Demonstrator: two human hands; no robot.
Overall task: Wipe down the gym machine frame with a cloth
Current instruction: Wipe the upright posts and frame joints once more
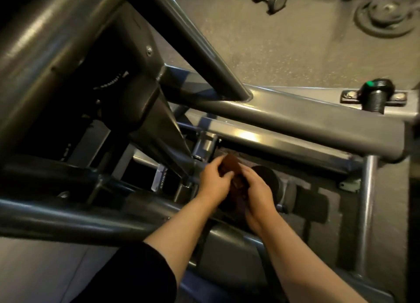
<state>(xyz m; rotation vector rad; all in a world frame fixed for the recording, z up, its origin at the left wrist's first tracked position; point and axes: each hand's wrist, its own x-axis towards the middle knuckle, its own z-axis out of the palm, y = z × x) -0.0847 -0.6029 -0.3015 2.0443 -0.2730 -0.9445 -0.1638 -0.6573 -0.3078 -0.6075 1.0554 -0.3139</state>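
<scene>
Both hands meet low inside the gym machine frame (284,118), below its long grey crossbar. Between them is a brown cloth (235,182) — the left hand (213,182) pinches its upper edge with curled fingers, and the right hand (259,193) curls round its lower part. The cloth is bunched, held just in front of the frame's inner bracket; whether it touches the metal cannot be told. Up on the crossbar's right end sits a black knob (376,93) with a green mark — well apart from the hands.

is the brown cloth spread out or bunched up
Bunched up: the brown cloth sits crumpled between the left hand and right hand, both gripping it.
</scene>
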